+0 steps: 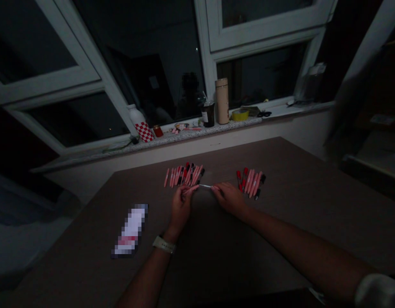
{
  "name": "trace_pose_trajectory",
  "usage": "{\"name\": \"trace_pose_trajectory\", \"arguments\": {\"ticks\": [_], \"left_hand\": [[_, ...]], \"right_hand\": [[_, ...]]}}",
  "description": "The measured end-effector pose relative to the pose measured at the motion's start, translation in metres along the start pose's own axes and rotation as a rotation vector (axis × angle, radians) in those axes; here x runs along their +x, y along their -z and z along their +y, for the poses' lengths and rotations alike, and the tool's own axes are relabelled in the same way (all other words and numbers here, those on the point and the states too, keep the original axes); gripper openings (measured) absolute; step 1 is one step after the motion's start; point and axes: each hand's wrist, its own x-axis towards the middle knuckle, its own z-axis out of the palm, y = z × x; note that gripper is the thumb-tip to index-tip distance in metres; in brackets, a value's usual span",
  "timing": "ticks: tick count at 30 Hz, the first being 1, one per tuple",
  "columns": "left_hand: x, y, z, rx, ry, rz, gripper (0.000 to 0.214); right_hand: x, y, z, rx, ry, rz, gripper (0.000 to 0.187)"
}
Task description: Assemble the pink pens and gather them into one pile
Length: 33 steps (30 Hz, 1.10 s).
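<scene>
My left hand [181, 204] is closed round a pink pen barrel, its tip pointing right. My right hand [228, 197] pinches the end of a thin pale refill [204, 185] that spans the gap between both hands. Both hands rest on a dark brown table [280, 222]. Just beyond my left hand lies a pile of several pink, red and black pens [184, 174]. A smaller pile of similar pens [251, 182] lies right of my right hand. A pale watch [164, 244] is on my left wrist.
A blurred flat object [130, 231] lies on the table to the left. Behind the table runs a windowsill with a checkered bottle [140, 123], a small jar [158, 131], a dark cup [208, 114], a tall beige flask [222, 101] and a tape roll [240, 114].
</scene>
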Motion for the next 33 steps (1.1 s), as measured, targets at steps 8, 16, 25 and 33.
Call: {"name": "trace_pose_trajectory", "arguments": {"ticks": [8,16,25,33], "left_hand": [[0.001,0.002,-0.008,0.043,-0.021,0.003,0.025],[0.000,0.003,-0.012,0.072,-0.066,-0.005,0.025],[0.002,0.003,-0.011,0.055,-0.022,0.053,0.028],[0.003,0.003,-0.011,0.022,0.006,0.038,0.026]], "right_hand": [[-0.001,0.002,-0.002,-0.012,0.009,-0.024,0.033],[-0.002,0.002,-0.004,-0.032,0.016,-0.018,0.030],[-0.001,0.000,-0.001,-0.011,-0.005,0.019,0.031],[0.000,-0.003,0.001,-0.013,-0.011,0.018,0.033]]}}
